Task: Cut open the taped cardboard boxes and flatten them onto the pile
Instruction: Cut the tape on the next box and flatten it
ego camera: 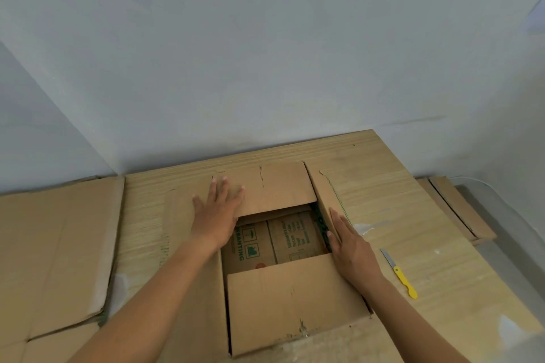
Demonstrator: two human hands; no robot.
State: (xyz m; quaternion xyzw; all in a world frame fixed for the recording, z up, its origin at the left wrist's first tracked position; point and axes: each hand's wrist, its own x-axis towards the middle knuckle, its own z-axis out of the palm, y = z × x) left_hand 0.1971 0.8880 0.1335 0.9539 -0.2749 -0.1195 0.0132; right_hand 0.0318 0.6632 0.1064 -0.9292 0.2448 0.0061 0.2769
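Though its flaps hide part of the blurred green print inside, the cardboard box (292, 298) sits mid-table (413, 200), its far edge near the wall. The left hand (216, 215) presses the far flap with fingers straight and spread. The right hand (351, 247) lies with fingers straight against the tilted right flap. A yellow knife (402, 275) lies on bare tabletop to the right, and the flattened pile (53, 244) lies to the left.

Inside the opened cardboard box (295, 298), sideways green letters (240, 244) end in "ANTING", their start cut off, beside boxed handling symbols (251, 235), one an umbrella; green print on the neighbouring panel (295, 237) is too blurred to read.
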